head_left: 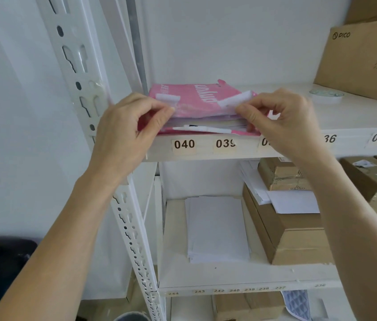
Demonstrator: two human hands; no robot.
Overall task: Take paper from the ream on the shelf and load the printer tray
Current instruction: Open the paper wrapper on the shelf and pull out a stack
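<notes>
A paper ream in a pink wrapper (pixel 196 100) lies at the left end of a white shelf (pixel 322 121), its near end torn open so the white sheets show. My left hand (pixel 129 128) pinches the wrapper's upper flap at the left corner. At the right corner my right hand (pixel 278 117) pinches the flap too, with fingers reaching under it toward the sheets. The flap is lifted slightly above the paper stack. No printer is in view.
A perforated white upright (pixel 85 72) stands left of the ream. A PICO cardboard box (pixel 366 59) and a tape roll (pixel 326 96) sit to the right. One shelf down lie loose white sheets (pixel 217 228) and brown boxes (pixel 282 223).
</notes>
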